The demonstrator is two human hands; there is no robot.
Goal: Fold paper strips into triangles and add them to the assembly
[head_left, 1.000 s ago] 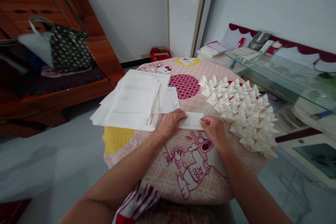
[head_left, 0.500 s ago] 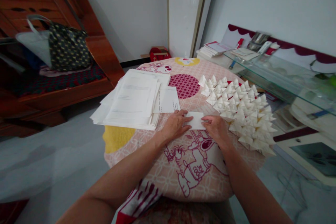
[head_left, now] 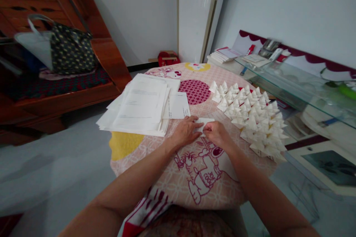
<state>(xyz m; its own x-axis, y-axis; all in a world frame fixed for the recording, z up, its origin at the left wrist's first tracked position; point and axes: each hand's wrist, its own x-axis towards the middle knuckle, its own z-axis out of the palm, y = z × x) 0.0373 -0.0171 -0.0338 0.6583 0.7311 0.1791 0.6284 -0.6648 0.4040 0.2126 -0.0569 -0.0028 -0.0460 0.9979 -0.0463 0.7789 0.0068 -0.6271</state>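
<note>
A small white piece of paper (head_left: 205, 120) lies flat on the table, partly covered by my hands. My left hand (head_left: 187, 132) rests on its left side, fingers stretched out and apart. Over the middle of the same paper, my right hand (head_left: 218, 134) has its fingers curled and pressed together; its fingertips are partly hidden. To the left is a stack of printed paper sheets (head_left: 141, 105), with a smaller cut sheet (head_left: 178, 105) beside it. Rows of pointed folded-paper pieces (head_left: 250, 114) stand on the right side of the table.
A patterned pink cloth (head_left: 167, 177) covers the round table. A glass shelf (head_left: 300, 85) holding several items stands close on the right. To the left is a wooden bench (head_left: 108, 66) with a dotted bag (head_left: 72, 48). A tall white appliance (head_left: 194, 18) stands behind.
My right hand has moved left from the paper's right edge to its middle, and its fingers have curled in. My left hand has stayed in place. The view has tilted slightly up.
</note>
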